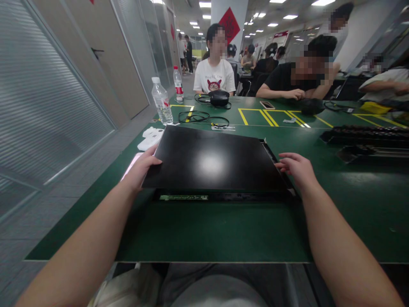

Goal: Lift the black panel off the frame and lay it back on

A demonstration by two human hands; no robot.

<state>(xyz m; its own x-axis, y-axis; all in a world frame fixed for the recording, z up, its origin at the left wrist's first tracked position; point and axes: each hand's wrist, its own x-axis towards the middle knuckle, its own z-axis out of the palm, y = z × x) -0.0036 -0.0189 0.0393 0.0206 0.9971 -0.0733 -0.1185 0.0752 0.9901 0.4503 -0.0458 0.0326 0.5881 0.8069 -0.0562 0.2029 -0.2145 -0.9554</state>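
Note:
A glossy black flat panel (204,157), which looks like a display screen, lies tilted above a black frame (246,197) on the green table. Along the frame's near side a strip of green circuit board (183,197) shows. My left hand (142,168) grips the panel's left edge, thumb on top and fingers hidden beneath; that edge is raised off the frame. At the right edge, my right hand (295,166) has its fingers partly spread, their tips beside or touching the frame's rim. Whether they press on the panel I cannot tell.
Beyond the panel stand two bottles, one clear (162,102) and one red-capped (178,85), near black cables (204,117). White items (150,138) lie at left. Stacked black frames (373,147) rest on the right. People sit across the green table (217,238).

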